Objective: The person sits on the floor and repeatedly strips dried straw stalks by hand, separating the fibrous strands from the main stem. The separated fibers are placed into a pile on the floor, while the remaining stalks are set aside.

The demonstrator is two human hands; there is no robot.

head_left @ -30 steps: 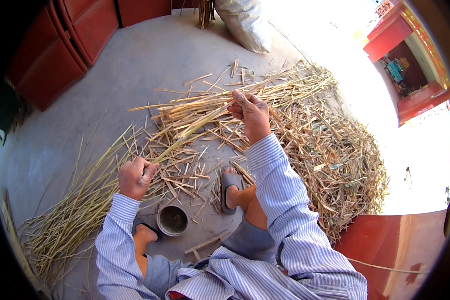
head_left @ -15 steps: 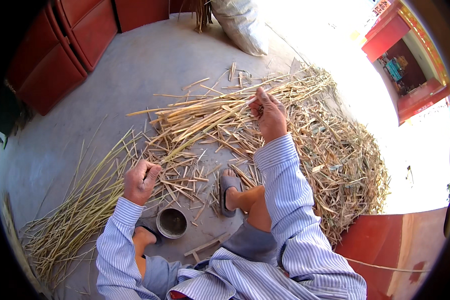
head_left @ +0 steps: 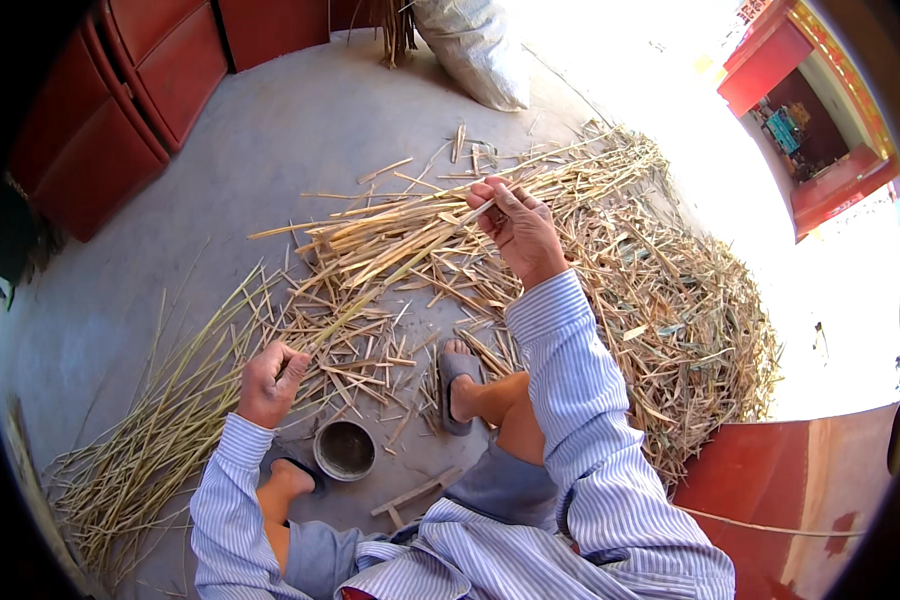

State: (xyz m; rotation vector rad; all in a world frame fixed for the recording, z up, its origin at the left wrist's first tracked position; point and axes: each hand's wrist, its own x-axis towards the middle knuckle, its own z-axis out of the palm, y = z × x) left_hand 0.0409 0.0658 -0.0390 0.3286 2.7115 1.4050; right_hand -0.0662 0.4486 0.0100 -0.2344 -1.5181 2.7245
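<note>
Gripping one stalk (head_left: 372,294), left hand (head_left: 271,383) fists, right hand (head_left: 523,230) pinches. Floor (head_left: 260,150) lies open toward its far-left edge; left hand has dropped slightly.

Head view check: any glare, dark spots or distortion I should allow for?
Head view: glare burns the upper-right ground white; head view: red panels at upper left bow with the fisheye, and the corners go black; head view: the bowl is dark inside; head view: left hand and right hand read clearly, but their stalk blends into the straw.
</note>
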